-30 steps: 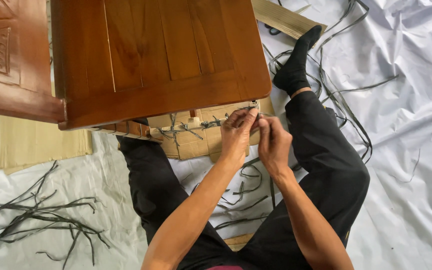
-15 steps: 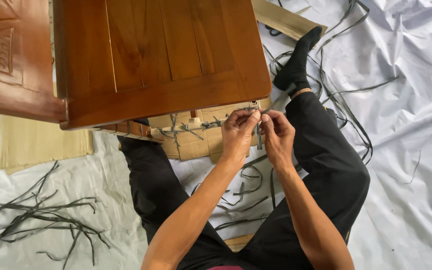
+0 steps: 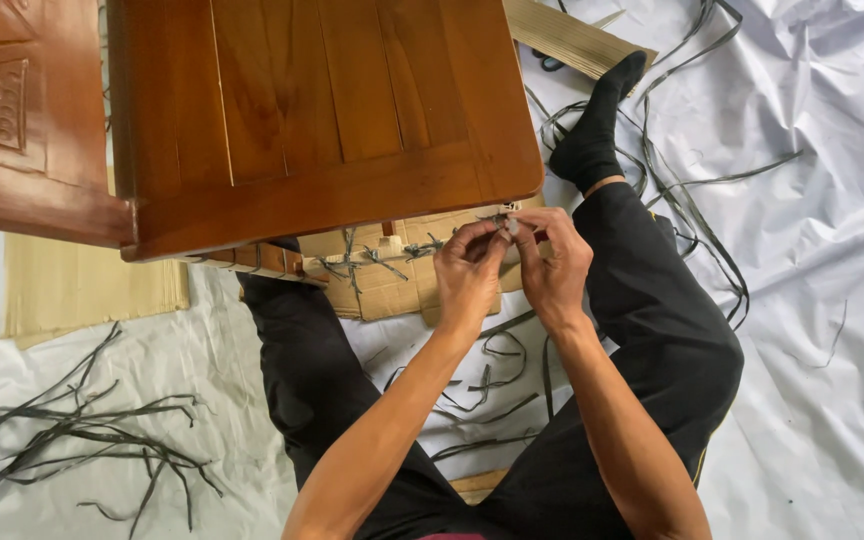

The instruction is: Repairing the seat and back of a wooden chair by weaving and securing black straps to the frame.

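Just under the front edge of the wooden chair seat (image 3: 322, 110), the left hand (image 3: 467, 275) and right hand (image 3: 552, 265) pinched a thin dark strip (image 3: 504, 222) between closed fingertips, several knots (image 3: 382, 255) looking already tied along the rail, that corner seemingly unfinished

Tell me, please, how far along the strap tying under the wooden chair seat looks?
Several grey knots already sit along the seat frame. Both hands, left hand and right hand, pinch a strap end at the seat's edge. Loose grey straps lie unused on the white sheet.
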